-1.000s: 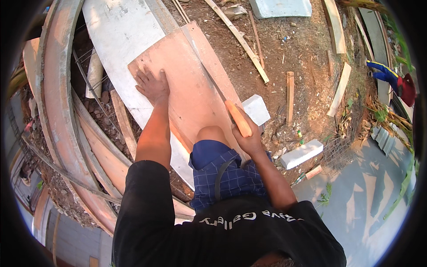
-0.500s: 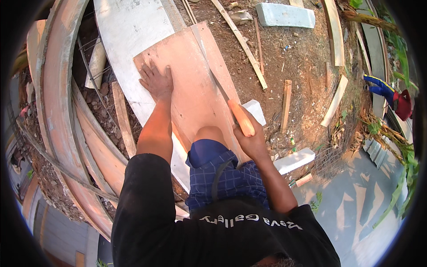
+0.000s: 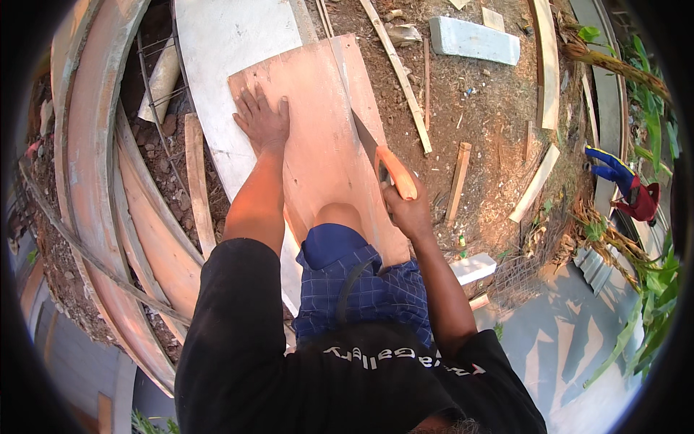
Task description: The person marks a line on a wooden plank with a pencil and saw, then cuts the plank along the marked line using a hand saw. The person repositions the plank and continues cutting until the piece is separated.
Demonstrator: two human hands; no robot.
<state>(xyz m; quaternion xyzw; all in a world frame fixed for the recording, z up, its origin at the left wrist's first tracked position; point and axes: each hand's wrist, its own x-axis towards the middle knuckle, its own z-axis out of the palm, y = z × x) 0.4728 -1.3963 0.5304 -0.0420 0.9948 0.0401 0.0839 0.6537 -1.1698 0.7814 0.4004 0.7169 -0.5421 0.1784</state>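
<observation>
My left hand (image 3: 262, 119) lies flat with fingers spread on a pinkish plywood board (image 3: 311, 108), which rests over a pale white sheet (image 3: 210, 65). My right hand (image 3: 406, 210) is closed round the orange handle of a hand saw (image 3: 394, 172). Its dark blade (image 3: 365, 134) stands along a long line near the board's right side; the tip is hard to make out. My bare knee (image 3: 337, 215) presses on or rests against the board's lower part, between my arms.
Curved planks (image 3: 94, 181) and rebar crowd the left. Loose battens (image 3: 394, 69) and white blocks (image 3: 473, 42) lie on dirt at right. Another person (image 3: 629, 184) in blue and red is at the far right edge, among banana leaves (image 3: 650, 108). Grey pavement (image 3: 557, 362) is lower right.
The view has shifted, so the scene sits differently in the picture. The saw handle shows slightly higher, with more blade visible beside it. My left hand stays on the board.
</observation>
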